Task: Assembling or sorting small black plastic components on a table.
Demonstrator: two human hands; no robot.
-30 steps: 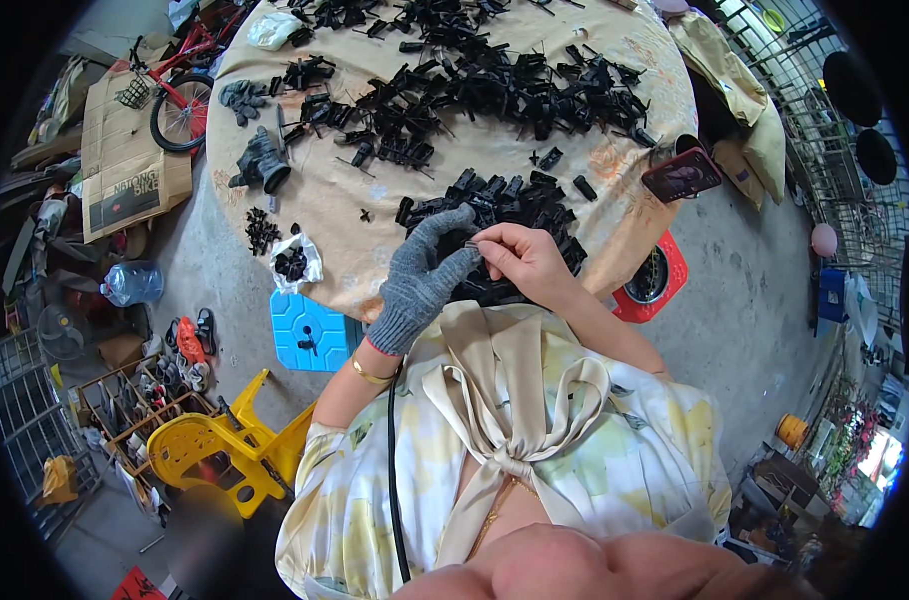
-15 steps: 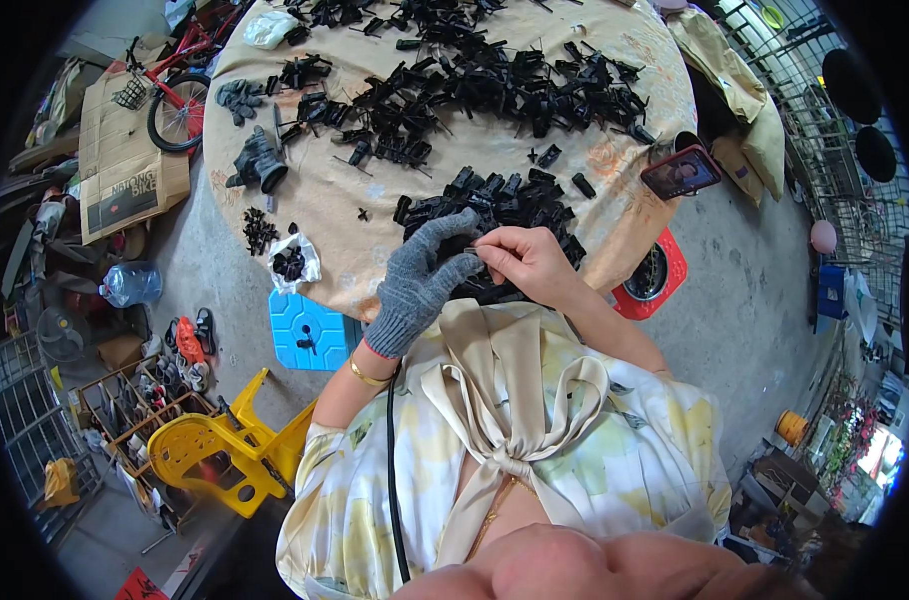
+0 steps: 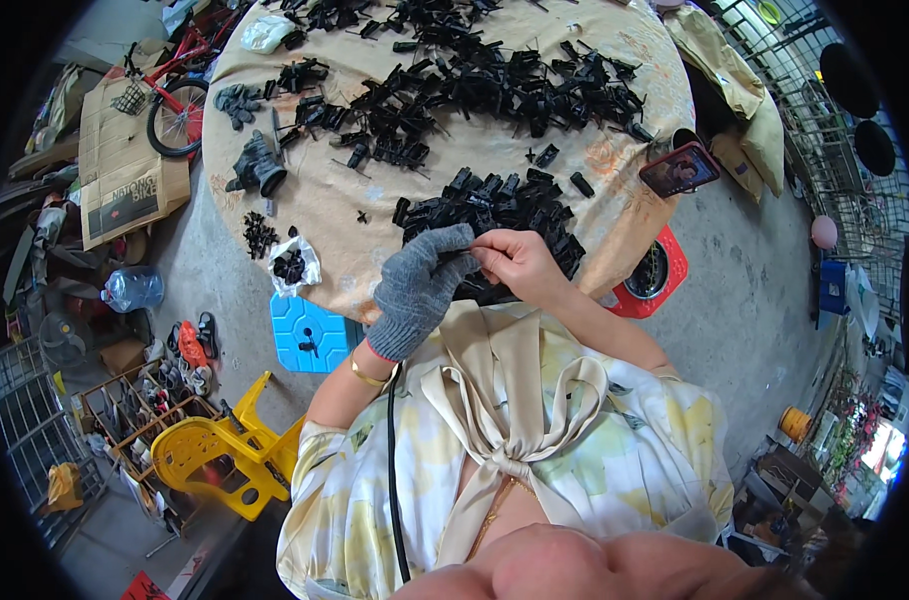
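Left hand, in grey knit glove, and bare right hand meet at table's near edge, fingers of both pinched shut on a small black plastic part. Just beyond: pile of black parts on round tan-clothed table. Further right, phone. Far side: more black parts.

Daylight is falling across a bare grey concrete floor. A round table under a tan cloth is sitting in the middle. On the left a red bicycle is leaning by a flattened cardboard box, a yellow plastic chair is lying tipped over, and a blue stool is standing just beside the table. Wire fencing is running along the right.
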